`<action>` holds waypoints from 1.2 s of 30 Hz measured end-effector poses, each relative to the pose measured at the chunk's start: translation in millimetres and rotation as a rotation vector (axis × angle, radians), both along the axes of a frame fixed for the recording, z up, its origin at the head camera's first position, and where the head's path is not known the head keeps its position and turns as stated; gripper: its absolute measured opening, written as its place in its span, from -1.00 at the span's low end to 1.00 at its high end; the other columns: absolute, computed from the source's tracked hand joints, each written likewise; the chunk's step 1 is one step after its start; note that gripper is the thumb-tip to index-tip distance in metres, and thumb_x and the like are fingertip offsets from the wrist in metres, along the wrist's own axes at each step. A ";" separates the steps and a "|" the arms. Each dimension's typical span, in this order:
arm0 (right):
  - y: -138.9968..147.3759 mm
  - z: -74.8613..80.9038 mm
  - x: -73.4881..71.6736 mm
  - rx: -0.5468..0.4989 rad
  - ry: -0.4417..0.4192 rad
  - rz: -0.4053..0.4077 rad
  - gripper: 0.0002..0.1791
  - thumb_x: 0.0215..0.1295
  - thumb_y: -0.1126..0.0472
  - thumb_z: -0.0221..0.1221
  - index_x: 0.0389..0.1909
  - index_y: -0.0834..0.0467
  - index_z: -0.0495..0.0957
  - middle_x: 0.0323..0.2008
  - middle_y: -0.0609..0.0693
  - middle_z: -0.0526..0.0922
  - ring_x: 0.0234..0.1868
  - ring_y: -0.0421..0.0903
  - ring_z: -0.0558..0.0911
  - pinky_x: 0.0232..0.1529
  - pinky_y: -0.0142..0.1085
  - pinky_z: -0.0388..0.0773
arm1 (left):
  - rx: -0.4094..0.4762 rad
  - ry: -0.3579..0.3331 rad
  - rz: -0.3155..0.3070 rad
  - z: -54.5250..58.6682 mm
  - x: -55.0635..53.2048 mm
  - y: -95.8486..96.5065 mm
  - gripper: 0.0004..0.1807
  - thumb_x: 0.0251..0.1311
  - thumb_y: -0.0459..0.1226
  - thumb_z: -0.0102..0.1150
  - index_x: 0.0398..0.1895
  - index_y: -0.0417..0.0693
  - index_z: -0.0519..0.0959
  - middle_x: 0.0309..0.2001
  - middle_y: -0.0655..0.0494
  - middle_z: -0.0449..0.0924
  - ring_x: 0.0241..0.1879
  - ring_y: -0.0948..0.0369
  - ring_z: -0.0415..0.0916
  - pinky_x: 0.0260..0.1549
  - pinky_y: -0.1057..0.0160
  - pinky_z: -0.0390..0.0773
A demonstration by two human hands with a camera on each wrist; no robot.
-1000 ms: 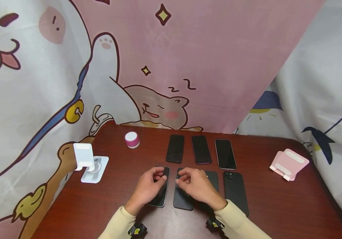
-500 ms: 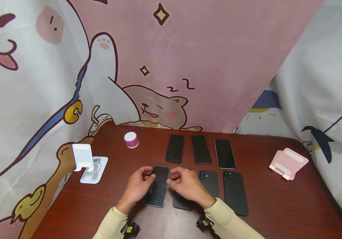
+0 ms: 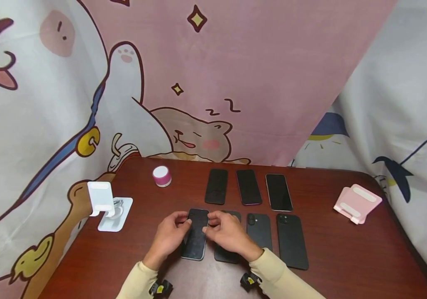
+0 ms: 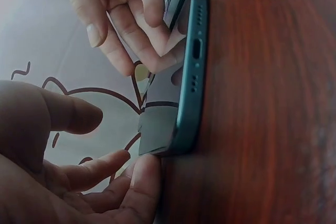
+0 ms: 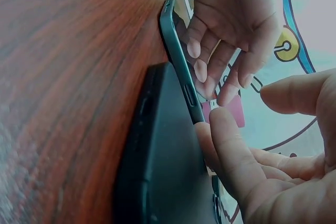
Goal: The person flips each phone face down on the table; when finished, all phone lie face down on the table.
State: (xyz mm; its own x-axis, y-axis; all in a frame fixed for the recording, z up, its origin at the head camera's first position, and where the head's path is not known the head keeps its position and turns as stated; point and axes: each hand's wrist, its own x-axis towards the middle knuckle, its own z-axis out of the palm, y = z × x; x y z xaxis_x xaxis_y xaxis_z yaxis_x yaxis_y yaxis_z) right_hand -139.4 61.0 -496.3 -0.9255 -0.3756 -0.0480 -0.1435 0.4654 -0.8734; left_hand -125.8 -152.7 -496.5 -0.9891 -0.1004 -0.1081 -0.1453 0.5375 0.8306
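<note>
A smartphone lies screen up on the table between my two hands. My left hand is at its left side; in the left wrist view, the fingertips touch the phone's edge while the thumb stays clear. On the other side is my right hand, its fingers relaxed and touching the near long edge in the right wrist view, thumb apart. Under the right hand lies a dark phone, back up and partly hidden. Beside it are two more black phones, also back up, with camera lenses showing.
Behind, three phones lie screen up in a row. A pink and white round container stands at back left. There is a white phone stand at left and a pink stand at right. A printed curtain hangs behind the table.
My left hand has moved left, off the phone's screen to its left edge. The right hand has moved left from the neighbouring phone to the right edge. The phone lies about where it was.
</note>
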 end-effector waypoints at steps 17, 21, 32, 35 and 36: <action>-6.1 -1.7 5.2 -0.016 0.030 -0.028 -0.45 0.39 0.06 0.34 0.27 0.29 0.59 0.11 0.21 0.76 -0.09 -0.05 0.82 -0.16 -0.27 0.76 | 0.295 -0.009 -0.012 -3.1 -5.1 -7.0 -0.62 0.46 -0.35 0.17 0.25 -0.36 0.57 -0.02 -0.22 0.66 -0.23 0.11 0.58 -0.35 0.30 0.58; -8.7 -1.6 6.8 -0.023 0.032 -0.014 -0.46 0.39 0.08 0.34 0.27 0.31 0.59 0.13 0.22 0.75 -0.04 -0.02 0.82 -0.12 -0.25 0.77 | 0.362 -0.011 -0.008 0.4 -5.1 -7.3 -0.63 0.47 -0.40 0.13 0.27 -0.36 0.56 0.06 -0.28 0.64 -0.14 0.07 0.62 -0.29 0.30 0.65; -10.5 -2.8 7.1 -0.025 0.075 -0.018 -0.56 0.40 0.13 0.33 0.18 0.29 0.65 0.03 0.18 0.80 -0.08 -0.03 0.83 -0.12 -0.28 0.77 | 0.463 -0.034 -0.040 7.0 -3.8 -1.1 -0.55 0.31 -0.49 0.17 0.27 -0.33 0.58 0.11 -0.28 0.68 -0.07 0.05 0.68 -0.23 0.33 0.67; -10.3 -3.2 6.5 -0.033 0.077 -0.030 -0.58 0.40 0.12 0.33 0.16 0.28 0.67 -0.01 0.15 0.82 -0.10 -0.05 0.84 -0.16 -0.30 0.76 | 0.486 -0.030 -0.071 7.1 -4.4 0.2 -0.55 0.30 -0.49 0.20 0.27 -0.32 0.59 0.11 -0.30 0.69 0.01 0.01 0.69 -0.16 0.37 0.67; -10.3 -3.2 6.3 -0.035 0.076 -0.035 -0.58 0.40 0.10 0.33 0.15 0.27 0.68 -0.02 0.14 0.82 -0.11 -0.06 0.84 -0.17 -0.31 0.76 | 0.500 -0.037 -0.085 7.1 -4.6 0.6 -0.55 0.30 -0.48 0.21 0.27 -0.32 0.58 0.12 -0.30 0.68 0.02 0.00 0.69 -0.14 0.37 0.67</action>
State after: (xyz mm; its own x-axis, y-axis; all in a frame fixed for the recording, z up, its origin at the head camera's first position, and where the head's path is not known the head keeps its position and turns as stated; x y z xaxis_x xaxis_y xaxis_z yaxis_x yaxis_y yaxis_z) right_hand -133.1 50.7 -499.5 -0.9385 -0.3435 0.0351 -0.1940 0.4406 -0.8765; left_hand -130.4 -152.1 -489.4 -0.9862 0.0527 -0.1571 -0.1522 0.0866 0.9845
